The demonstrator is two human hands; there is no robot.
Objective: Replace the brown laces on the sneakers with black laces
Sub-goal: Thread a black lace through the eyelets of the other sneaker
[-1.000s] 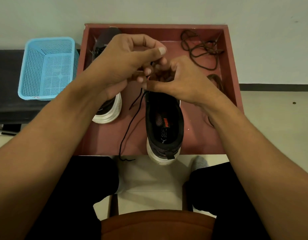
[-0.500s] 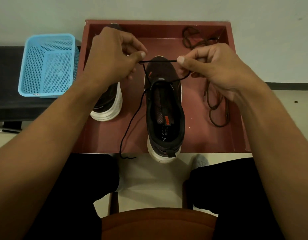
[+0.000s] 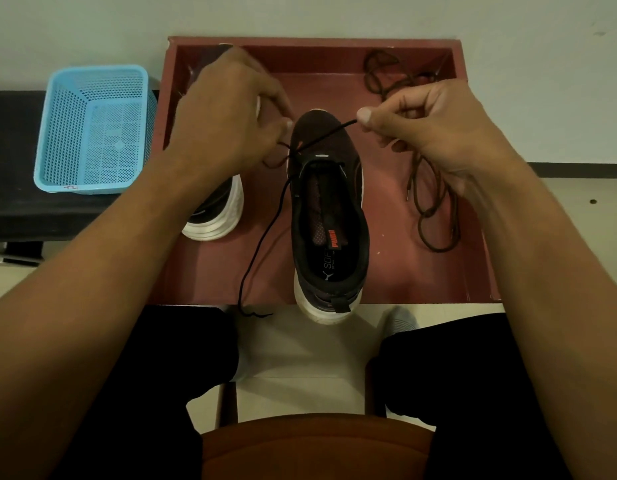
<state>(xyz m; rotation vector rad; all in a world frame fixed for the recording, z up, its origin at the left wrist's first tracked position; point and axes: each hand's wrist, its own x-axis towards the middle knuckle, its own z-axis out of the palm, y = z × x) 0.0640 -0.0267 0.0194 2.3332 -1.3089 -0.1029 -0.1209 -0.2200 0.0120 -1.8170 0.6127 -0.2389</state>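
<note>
Pale wall and floor tiles surround a red-brown wooden tray (image 3: 314, 41) set on the floor in front of a seated person's knees. Over its far half the right hand (image 3: 435, 133) pinches the tip of a black lace (image 3: 345, 127) between thumb and forefinger, the other fingers curled. From that pinch the lace runs taut, down and to the left across the toe of a black Puma sneaker (image 3: 329, 216) standing directly below the two hands, toe toward the wall. Across from it, the left hand (image 3: 231, 119) is blurred; its thumb and forefinger appear closed on the same lace at the sneaker's left front eyelets. Below this grip the lace hangs slack along the sneaker's left side and trails over the near edge of the tray. Under the left wrist lies the second sneaker (image 3: 215, 220), mostly hidden, white sole showing. Beneath and behind the right hand, loose brown laces (image 3: 425, 213) lie on the tray floor. Left of the left hand a blue plastic basket (image 3: 95, 133) sits on a black bench (image 3: 16, 202).
</note>
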